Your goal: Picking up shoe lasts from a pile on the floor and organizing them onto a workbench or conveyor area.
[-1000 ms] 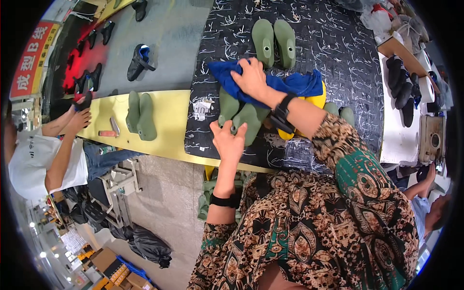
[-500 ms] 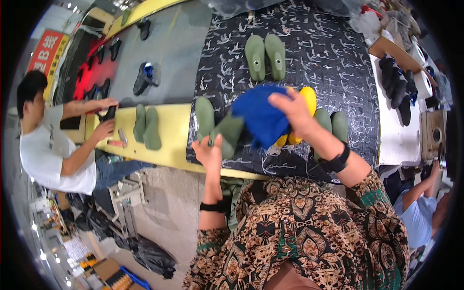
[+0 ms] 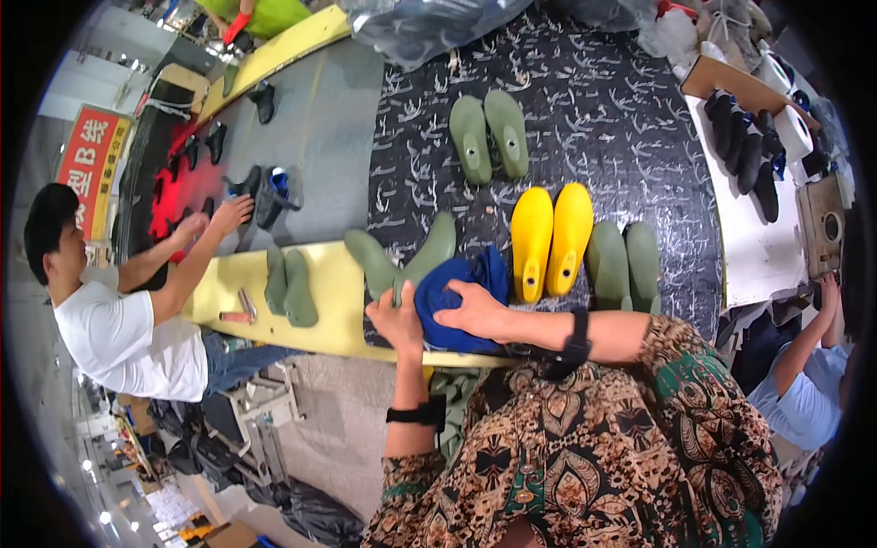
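My left hand (image 3: 396, 318), at the near edge of the dark mat, is closed on the heel end of a green shoe last (image 3: 433, 247) whose toe points away. Another green shoe last (image 3: 367, 258) lies beside it, slanting left. A bunched blue cloth (image 3: 480, 279) is in my right hand (image 3: 475, 310), pressed near that held last; the cloth hides part of it. Right of the cloth, a yellow shoe last (image 3: 531, 239) and its mate (image 3: 570, 228) lie side by side. Further right are two green lasts (image 3: 608, 260), and another green pair (image 3: 471, 137) lies farther back.
At left, a person (image 3: 123, 329) in white reaches toward black shoes (image 3: 271, 199) on a grey belt (image 3: 320, 110). Green lasts (image 3: 297, 288) lie on the yellow ledge (image 3: 343, 274). A white side table (image 3: 744, 256) holds dark shoes; a person (image 3: 804, 393) in light blue is at right.
The blue cloth and my right hand have moved left and nearer, uncovering the yellow lasts. My left hand still holds the green last. The person in white has reached farther toward the belt.
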Available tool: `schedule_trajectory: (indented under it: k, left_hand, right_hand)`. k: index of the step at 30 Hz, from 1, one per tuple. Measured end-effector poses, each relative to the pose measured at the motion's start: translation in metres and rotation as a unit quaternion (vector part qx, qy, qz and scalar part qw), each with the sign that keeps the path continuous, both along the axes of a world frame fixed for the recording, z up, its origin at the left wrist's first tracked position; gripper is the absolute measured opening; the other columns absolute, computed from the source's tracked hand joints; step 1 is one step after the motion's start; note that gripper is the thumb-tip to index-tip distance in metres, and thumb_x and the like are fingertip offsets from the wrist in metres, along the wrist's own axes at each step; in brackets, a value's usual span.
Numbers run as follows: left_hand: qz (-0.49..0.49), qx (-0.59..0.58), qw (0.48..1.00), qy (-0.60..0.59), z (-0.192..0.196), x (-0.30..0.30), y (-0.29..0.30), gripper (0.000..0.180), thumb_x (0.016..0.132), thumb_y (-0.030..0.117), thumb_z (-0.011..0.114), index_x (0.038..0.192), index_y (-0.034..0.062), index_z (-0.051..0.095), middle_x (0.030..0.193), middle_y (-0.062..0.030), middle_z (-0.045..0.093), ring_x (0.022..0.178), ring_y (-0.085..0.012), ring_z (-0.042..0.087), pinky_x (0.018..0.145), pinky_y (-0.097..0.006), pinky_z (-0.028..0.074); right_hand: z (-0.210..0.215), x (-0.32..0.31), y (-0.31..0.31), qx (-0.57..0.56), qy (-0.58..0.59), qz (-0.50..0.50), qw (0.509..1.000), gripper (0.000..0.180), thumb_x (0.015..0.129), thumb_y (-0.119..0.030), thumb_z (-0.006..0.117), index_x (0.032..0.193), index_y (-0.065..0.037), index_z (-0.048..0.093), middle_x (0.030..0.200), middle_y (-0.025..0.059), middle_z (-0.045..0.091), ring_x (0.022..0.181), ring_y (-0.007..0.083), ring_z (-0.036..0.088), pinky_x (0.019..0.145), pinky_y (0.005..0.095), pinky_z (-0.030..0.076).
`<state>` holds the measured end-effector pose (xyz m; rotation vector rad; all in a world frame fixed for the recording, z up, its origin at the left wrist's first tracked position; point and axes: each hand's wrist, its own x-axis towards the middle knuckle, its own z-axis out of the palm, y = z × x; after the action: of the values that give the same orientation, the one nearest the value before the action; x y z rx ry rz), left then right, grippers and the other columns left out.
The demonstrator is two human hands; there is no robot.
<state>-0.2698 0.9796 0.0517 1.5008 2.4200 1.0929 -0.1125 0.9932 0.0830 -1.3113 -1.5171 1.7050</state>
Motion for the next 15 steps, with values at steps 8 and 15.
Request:
schedule_trajectory:
  k: [8, 15]
  left_hand:
    - [-0.029, -0.163, 0.983, 0.075, 0.022, -0.021, -0.030, 0.037, 0.068, 0.035, 0.074, 0.078, 0.0000, 0.065, 0.101, -0.0193, 0.048, 0.086, -0.0379, 0.052, 0.076, -0.043, 0.043]
    - [-0.228, -0.046, 0.948, 0.218, 0.076, 0.030, 0.028, 0.044, 0.069, 0.032, 0.073, 0.096, -0.0001, 0.061, 0.109, -0.0204, 0.050, 0.098, -0.0362, 0.051, 0.082, -0.044, 0.040]
  right_hand:
    - [0.117, 0.195, 0.062, -0.065, 0.399, -0.121, 0.907, 0.038, 0.077, -0.013, 0.067, 0.110, 0.000, 0.053, 0.101, 0.0102, 0.061, 0.087, 0.0177, 0.061, 0.079, 0.0306, 0.049]
    - [0.194, 0.283, 0.135, 0.175, 0.490, -0.249, 0.817, 0.034, 0.090, -0.022, 0.047, 0.116, -0.001, 0.054, 0.116, 0.0152, 0.058, 0.103, 0.0260, 0.059, 0.093, 0.0362, 0.045]
